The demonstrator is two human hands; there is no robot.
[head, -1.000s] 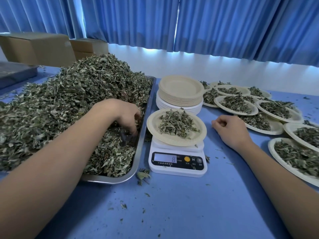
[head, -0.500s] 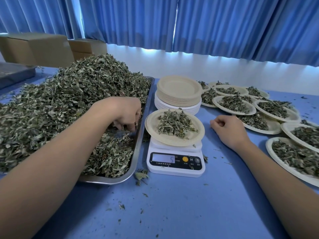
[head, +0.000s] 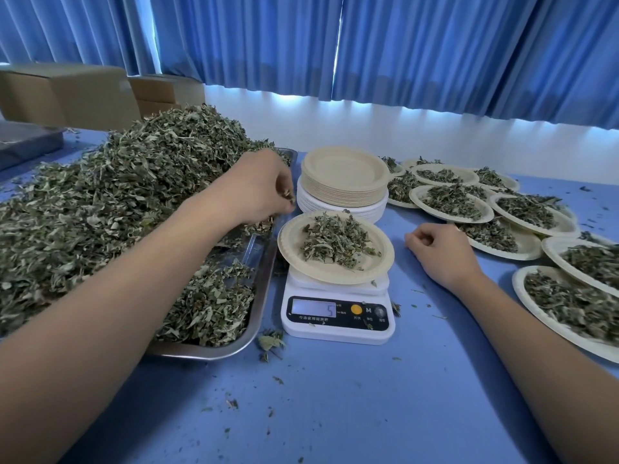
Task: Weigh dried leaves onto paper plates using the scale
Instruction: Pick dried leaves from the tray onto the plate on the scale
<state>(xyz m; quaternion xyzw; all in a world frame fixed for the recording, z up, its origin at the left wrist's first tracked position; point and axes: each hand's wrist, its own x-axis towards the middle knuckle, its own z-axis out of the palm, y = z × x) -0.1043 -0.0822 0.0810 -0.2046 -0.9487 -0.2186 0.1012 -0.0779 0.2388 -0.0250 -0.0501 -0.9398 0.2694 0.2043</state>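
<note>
Dried leaves (head: 338, 241) sit on the plate (head: 288, 244) atop the scale (head: 335, 333); left grip (head: 261, 187), beside it, pinches a few more; right grip (head: 435, 251) rests loosely curled, empty. Topping up: next, sprinkle them over the plate

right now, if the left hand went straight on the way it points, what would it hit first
Probably the stack of empty plates, right beside the left hand, which pinches a few leaves. Depth is unclear; it could pass over the stack.
</note>
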